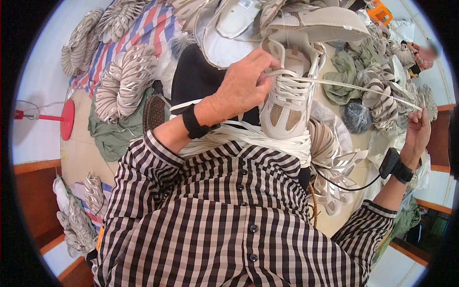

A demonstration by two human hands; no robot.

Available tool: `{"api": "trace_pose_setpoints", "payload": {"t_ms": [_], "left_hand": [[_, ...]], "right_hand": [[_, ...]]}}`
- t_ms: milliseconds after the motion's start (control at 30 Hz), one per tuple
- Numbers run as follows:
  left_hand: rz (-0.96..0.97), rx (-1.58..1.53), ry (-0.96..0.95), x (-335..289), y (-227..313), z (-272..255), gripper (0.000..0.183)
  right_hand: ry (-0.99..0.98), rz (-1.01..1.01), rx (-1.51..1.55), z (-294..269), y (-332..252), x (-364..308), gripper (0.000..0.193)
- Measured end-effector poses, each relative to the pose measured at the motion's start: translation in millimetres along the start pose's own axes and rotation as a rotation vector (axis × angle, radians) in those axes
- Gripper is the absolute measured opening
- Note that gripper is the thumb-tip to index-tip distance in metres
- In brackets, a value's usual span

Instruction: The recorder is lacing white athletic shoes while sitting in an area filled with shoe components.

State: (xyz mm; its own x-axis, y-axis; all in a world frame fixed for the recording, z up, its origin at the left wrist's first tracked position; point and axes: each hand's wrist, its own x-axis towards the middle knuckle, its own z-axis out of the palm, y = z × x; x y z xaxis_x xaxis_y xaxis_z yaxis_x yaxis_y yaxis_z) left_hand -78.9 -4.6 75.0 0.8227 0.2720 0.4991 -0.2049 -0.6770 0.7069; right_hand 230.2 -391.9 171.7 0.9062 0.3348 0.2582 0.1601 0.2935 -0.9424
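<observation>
A beige and white sneaker upper (pixel 283 117) lies toe toward me on my lap, with light cream laces (pixel 291 89) crossing its front in several rows. My left hand (pixel 244 86) is closed at the shoe's left side, thumb and forefinger pinching the shoelace by the top eyelets. From there a length of shoelace (pixel 356 86) runs taut to the right. Out at the far right, my right hand (pixel 418 130) is raised and pinches that length near its end. A thick bundle of loose cream laces (pixel 239 138) lies across my lap.
More shoe uppers (pixel 330 25) are heaped just beyond the sneaker. Strung bundles of uppers (pixel 125 83) lie at left on striped sheeting (pixel 146 33) and green cloth (pixel 103 134). Further bundles (pixel 380 93) lie at right. A black cable (pixel 354 189) hangs from my right wrist device (pixel 389 163).
</observation>
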Motion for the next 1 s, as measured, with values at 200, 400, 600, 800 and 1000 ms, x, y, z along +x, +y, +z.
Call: {"api": "trace_pose_setpoints", "payload": {"t_ms": [200,400,600,800,1000], "left_hand": [[-0.011,0.139,0.005,-2.7,-6.6,2.0,0.021],[-0.021,0.182,0.005,-4.9,-10.8,0.2,0.018],[-0.222,-0.153,-0.103,-3.7,4.7,-12.9,0.009],[-0.334,-0.144,-0.339,-16.4,53.3,-68.5,0.008],[-0.184,-0.154,-0.325,-40.5,108.9,-121.2,0.005]], "right_hand": [[0.071,0.095,0.109,-6.1,20.6,10.5,0.024],[-0.083,0.353,-0.141,6.2,49.6,-17.6,0.027],[-0.598,0.695,-0.786,59.2,105.3,-109.0,0.030],[-0.548,0.275,-0.684,152.7,66.8,-122.5,0.021],[-0.822,-0.288,-0.499,268.9,31.1,-126.7,0.023]]}}
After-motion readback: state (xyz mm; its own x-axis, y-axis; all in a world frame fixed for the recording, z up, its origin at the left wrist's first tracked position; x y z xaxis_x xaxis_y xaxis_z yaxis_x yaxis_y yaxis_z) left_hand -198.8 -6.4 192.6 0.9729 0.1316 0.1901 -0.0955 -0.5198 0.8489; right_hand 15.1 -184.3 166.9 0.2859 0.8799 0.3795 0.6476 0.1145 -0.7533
